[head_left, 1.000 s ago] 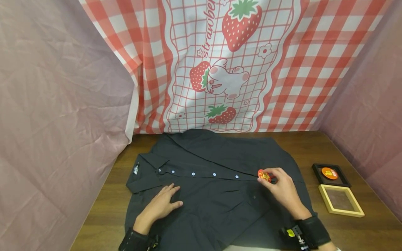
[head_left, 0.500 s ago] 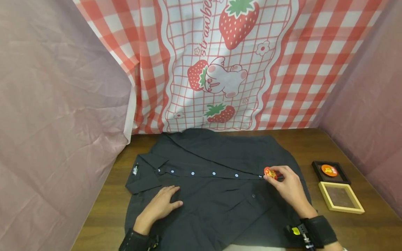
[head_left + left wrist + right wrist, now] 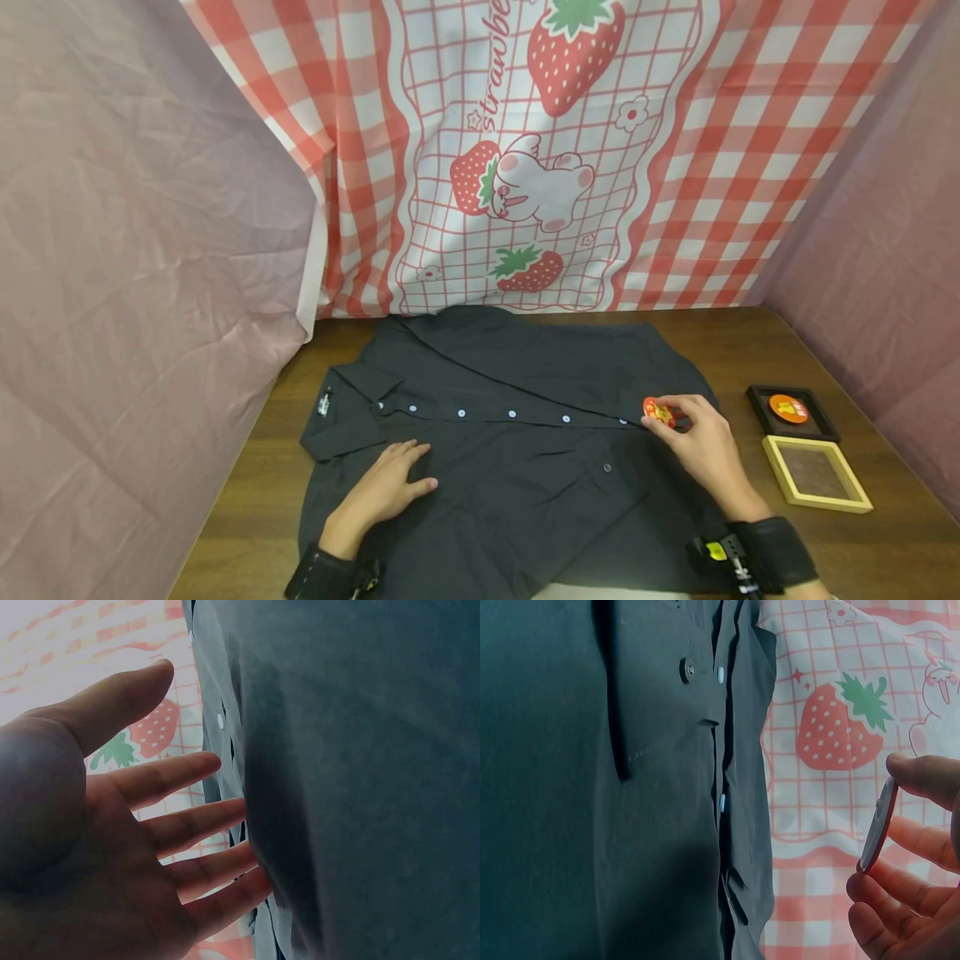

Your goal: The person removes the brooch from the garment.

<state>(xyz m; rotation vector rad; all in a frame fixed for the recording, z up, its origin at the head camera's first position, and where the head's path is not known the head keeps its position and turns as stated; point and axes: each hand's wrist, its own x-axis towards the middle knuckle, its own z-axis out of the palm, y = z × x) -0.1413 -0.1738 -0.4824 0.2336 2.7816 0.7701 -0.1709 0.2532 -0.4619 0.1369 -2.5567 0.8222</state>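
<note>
A dark button-up shirt (image 3: 480,467) lies spread on the table, its collar to the left and a row of pale buttons along its middle. My right hand (image 3: 701,446) pinches a round red-and-yellow badge (image 3: 659,412) between thumb and fingers, just over the lower end of the button row. From the right wrist, the badge (image 3: 878,826) appears edge-on, its pale back facing the shirt and apart from the cloth. On the near side of the placket, close to the collar, my left hand (image 3: 382,490) rests with fingers spread; its fingertips (image 3: 255,881) touch the shirt.
To the right of the shirt sits a black square frame or tray (image 3: 761,404) with an orange round badge (image 3: 788,408) in it. A pale yellow frame (image 3: 852,467) lies just in front. Behind the table hangs a strawberry-print cloth (image 3: 525,200); pinkish curtains (image 3: 150,250) flank both sides.
My right hand has shifted right along the button row with the badge, uncovering another button. The left hand stays in place.
</note>
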